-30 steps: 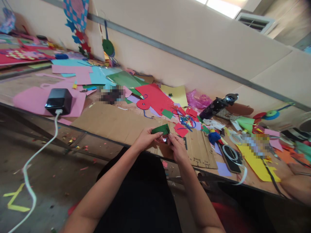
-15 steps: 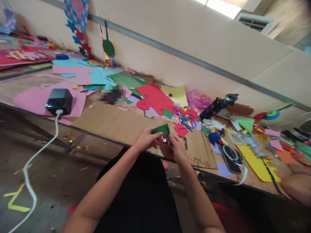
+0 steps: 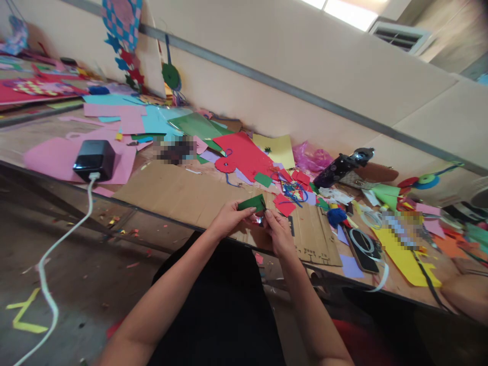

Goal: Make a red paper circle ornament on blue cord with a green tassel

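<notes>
My left hand [image 3: 229,218] pinches a small piece of dark green paper [image 3: 249,203] between thumb and fingers, just above the cardboard at the table's front edge. Close beside it, my right hand [image 3: 277,226] is closed on what look like small scissors [image 3: 263,203], their dark, thin blades at the paper's right end. The handles are mostly hidden by my fingers. Something shiny shows between the two hands, too small to make out. A red paper square [image 3: 284,204] and another green paper piece [image 3: 263,179] lie just beyond my hands.
Flattened cardboard [image 3: 171,190] covers the table's front. A black charger [image 3: 94,160] with a white cable stands left on pink paper. Coloured paper and blue yarn [image 3: 295,193] lie behind my hands. To the right are a dark bottle [image 3: 339,165], a phone [image 3: 360,249] and yellow paper [image 3: 404,262].
</notes>
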Available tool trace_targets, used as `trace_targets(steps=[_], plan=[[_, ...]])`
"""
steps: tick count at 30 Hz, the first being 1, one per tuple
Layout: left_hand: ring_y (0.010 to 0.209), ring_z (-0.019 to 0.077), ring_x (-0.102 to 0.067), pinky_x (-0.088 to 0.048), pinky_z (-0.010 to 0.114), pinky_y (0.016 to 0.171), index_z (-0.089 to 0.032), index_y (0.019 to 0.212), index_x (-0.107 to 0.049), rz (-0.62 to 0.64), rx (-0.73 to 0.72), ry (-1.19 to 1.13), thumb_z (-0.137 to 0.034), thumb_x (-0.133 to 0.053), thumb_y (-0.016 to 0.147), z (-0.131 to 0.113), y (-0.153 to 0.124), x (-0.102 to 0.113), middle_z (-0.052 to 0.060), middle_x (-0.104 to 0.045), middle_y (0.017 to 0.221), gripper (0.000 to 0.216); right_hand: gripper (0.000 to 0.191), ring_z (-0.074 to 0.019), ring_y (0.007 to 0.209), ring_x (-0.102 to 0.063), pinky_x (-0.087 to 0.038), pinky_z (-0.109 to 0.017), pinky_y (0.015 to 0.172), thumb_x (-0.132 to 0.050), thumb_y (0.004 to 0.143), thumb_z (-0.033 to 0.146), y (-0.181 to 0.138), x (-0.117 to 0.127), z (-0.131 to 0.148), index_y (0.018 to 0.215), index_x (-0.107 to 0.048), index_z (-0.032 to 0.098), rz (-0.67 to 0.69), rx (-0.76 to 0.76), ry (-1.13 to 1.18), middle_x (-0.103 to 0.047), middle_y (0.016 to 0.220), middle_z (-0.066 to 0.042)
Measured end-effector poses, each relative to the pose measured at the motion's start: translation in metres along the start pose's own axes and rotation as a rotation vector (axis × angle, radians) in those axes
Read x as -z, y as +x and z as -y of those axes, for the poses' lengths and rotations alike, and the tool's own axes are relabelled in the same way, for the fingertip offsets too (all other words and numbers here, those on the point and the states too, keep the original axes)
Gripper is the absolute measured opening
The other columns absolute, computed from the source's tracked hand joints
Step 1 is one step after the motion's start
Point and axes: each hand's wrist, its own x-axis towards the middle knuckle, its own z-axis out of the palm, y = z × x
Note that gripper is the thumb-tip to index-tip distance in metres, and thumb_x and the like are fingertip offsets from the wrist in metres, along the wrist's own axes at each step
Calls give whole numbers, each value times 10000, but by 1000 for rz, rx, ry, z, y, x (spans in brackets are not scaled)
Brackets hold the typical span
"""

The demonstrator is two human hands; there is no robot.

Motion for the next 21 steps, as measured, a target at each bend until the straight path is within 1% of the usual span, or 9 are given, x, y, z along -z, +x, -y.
trace_targets(steps=[3,7,10,12,16,21], plan=[[560,120,-638,-502,231,589,-116,785,-682,-12,7,-26,-481,-855,598,0,0,0,40,-701,637,446,459,-141,586,-323,-215,-267,527,-669,718,654,-2,1,4,651,-553,215,-1,-50,25,-403,608,16],[564,113,-635,-490,223,589,-119,779,-669,-24,-6,-60,-471,-866,579,0,2,-1,38,-707,651,450,465,-139,597,-336,-220,-256,526,-696,681,661,-5,3,7,686,-584,210,6,-97,52,-421,618,14],[551,107,-625,-482,217,578,-123,754,-663,-33,-16,-68,-465,-876,560,1,2,-1,25,-691,622,447,478,-134,595,-331,-212,-253,517,-713,663,668,-5,2,7,683,-596,205,11,-99,63,-421,620,14],[548,108,-621,-478,218,573,-124,743,-663,-36,-16,-56,-460,-874,570,1,3,-1,19,-679,608,432,477,-132,591,-324,-208,-253,514,-710,674,667,-4,1,6,677,-604,203,15,-85,65,-415,616,14],[572,110,-628,-480,217,588,-115,781,-692,-30,-19,-37,-445,-869,591,1,2,0,31,-695,647,420,451,-131,585,-314,-208,-256,509,-695,714,649,-3,0,3,714,-641,202,25,-56,59,-408,610,16],[562,110,-628,-482,215,581,-110,779,-696,-13,-13,-37,-456,-872,582,-1,1,0,34,-696,641,435,443,-127,584,-323,-238,-258,524,-676,743,636,-2,1,1,724,-645,195,27,-22,48,-402,605,23]])
